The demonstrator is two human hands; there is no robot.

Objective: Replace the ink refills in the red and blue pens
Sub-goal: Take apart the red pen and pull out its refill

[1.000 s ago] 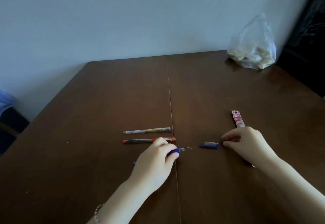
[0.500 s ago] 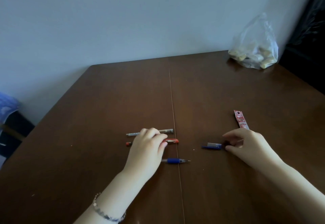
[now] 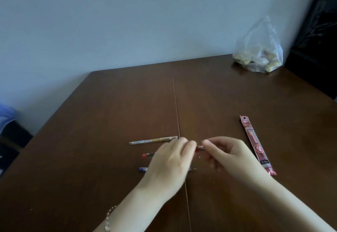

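The red pen (image 3: 148, 155) is held level just above the brown table (image 3: 109, 104). My left hand (image 3: 171, 160) is shut around its barrel. My right hand (image 3: 226, 153) pinches its metal tip end, close to my left fingertips. Only the pen's red tail and a short piece at the tip show. Under my left hand the blue pen (image 3: 143, 169) lies on the table, with its tail showing left of the hand and its point showing right. A clear pen with a yellow grip (image 3: 153, 140) lies farther back. The blue cap is hidden.
A long red refill packet (image 3: 256, 143) lies right of my right hand. A clear plastic bag of pale lumps (image 3: 259, 53) stands at the table's far right corner by dark furniture. The table's left edge drops to the floor.
My left hand has left the blue pen on the table and taken up the red pen. My right hand has moved left from the blue cap to the red pen's tip.
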